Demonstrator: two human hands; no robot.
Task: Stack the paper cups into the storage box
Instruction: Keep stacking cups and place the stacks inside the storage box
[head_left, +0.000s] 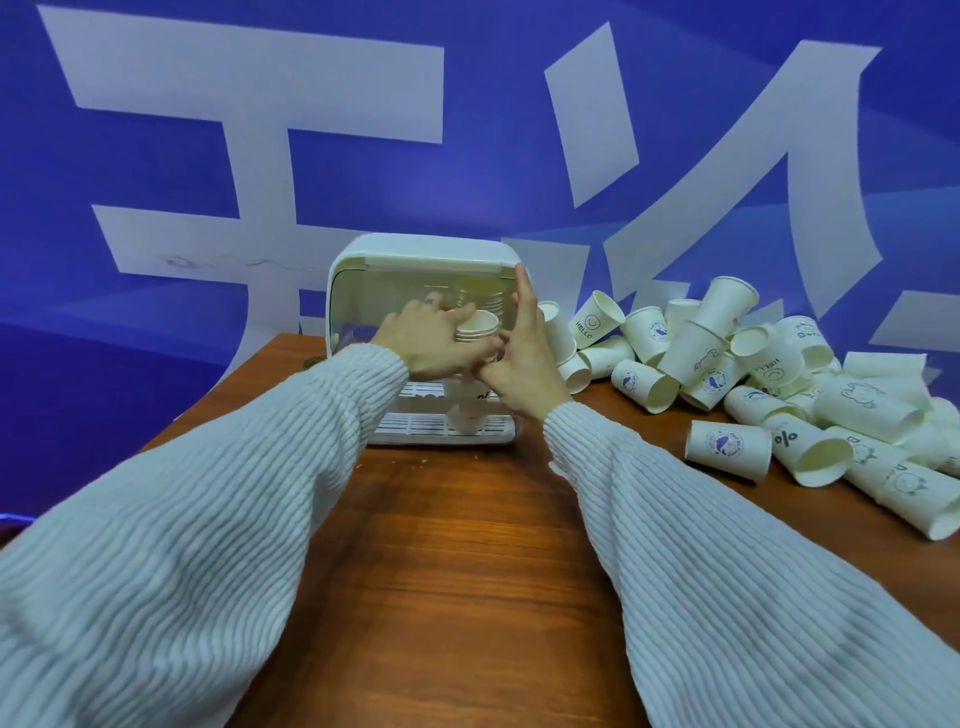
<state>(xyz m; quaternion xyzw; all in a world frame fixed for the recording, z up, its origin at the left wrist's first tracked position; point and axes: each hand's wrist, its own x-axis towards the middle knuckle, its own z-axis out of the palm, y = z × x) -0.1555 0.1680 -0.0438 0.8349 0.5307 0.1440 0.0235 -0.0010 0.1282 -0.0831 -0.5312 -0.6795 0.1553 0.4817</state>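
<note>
**Both hands at the box mouth**

My left hand (431, 338) grips a short stack (478, 327) of nested cups at the mouth of the box (423, 249), just above the middle of the frame. My right hand (524, 358) meets it from the right: index finger straight up against the box's front edge, thumb and lower fingers bunched near the stack. I cannot tell whether that hand pinches the stack or only steadies it, since my left hand covers the contact. The lower part of the stack is hidden behind both hands.

The cups in the stack are cream-white paper with rolled rims, mouths up. Deeper in the box, behind its clear raised lid, a second stack (480, 296) shows only dimly. A slatted white tray (415, 423) lines the box floor.

The box stands at the far edge of a brown wooden table (457, 545). A loose pile (753, 374) of printed cups sprawls across the right middle of the frame, its right end cut off. My ribbed white sleeves (182, 519) fill the lower corners. A blue wall (156, 156) with big white characters lies behind.
</note>
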